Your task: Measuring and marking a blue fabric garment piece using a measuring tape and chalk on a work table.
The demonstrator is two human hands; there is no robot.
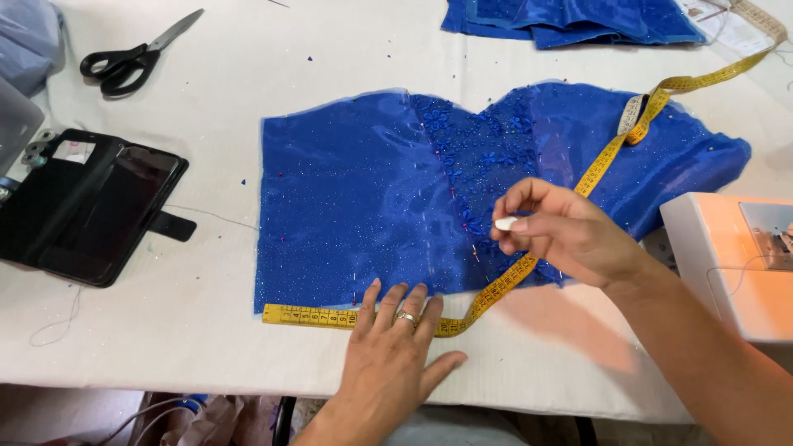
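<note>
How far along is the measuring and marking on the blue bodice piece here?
Done: blue bodice piece lies flat and pinned, yellow tape measure along its lower edge. In hand: left hand presses the tape; right hand holds white chalk above the fabric. Left: no chalk marks visible yet.

hands: 2, left [388,351] and right [562,235] | blue fabric pieces: 2, one [355,198] spread in front, one [570,21] folded at the far edge | tape measure [496,293]: 1 | chalk piece [505,223]: 1 | scissors [132,58]: 1 | phone in case [99,211]: 1 | sewing machine [731,264]: 1 | ring [405,316]: 1
</note>
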